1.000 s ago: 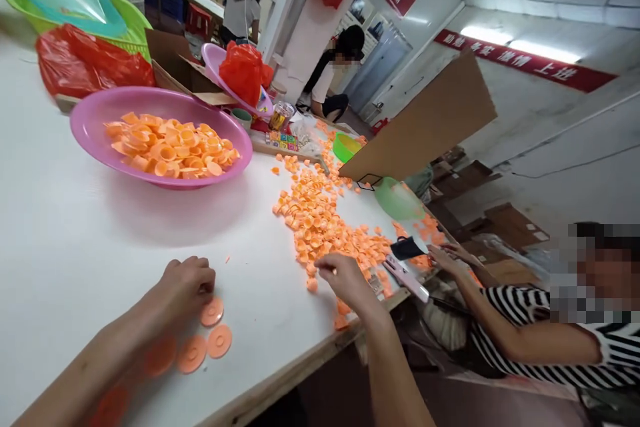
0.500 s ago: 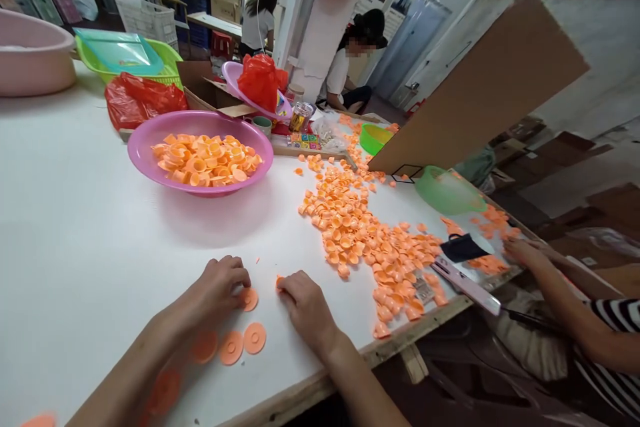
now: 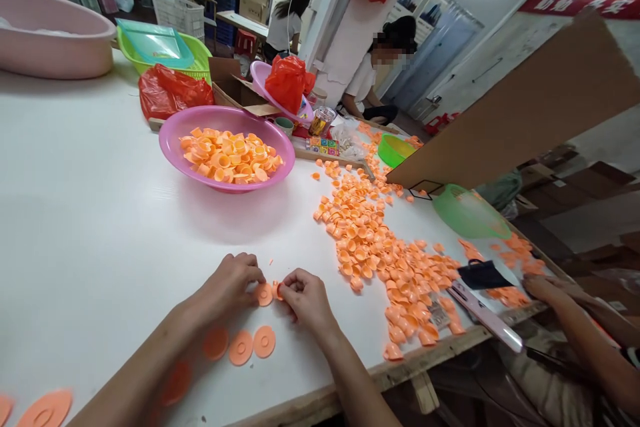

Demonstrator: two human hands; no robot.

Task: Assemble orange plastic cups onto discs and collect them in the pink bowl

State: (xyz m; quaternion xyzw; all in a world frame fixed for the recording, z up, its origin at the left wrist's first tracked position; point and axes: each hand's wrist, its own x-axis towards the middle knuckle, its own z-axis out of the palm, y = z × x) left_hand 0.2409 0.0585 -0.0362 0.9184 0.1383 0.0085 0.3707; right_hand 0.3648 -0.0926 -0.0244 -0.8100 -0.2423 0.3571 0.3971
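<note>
My left hand (image 3: 234,281) is closed at the fingertips on the edge of a flat orange disc (image 3: 263,294) at the table's near side. Just to the right, my right hand (image 3: 307,301) pinches a small orange cup (image 3: 278,289), which is right beside the disc; whether the two touch I cannot tell. Several more discs, among them a ringed orange disc (image 3: 241,347), lie below my hands and around my left forearm. A large spread of orange cups (image 3: 363,240) covers the table right of my right hand.
Behind my hands stands a pink bowl (image 3: 173,155) of orange cups. A pink hair straightener (image 3: 487,317) and a black pouch (image 3: 483,275) lie at right, near a co-worker's hand (image 3: 543,288). A cardboard sheet (image 3: 520,107) leans beside a green basin (image 3: 470,213). Red bags and baskets are behind.
My right hand has brought the small cup leftward, up beside the disc in my left hand. The whole view has shifted a little as my head turned left.
</note>
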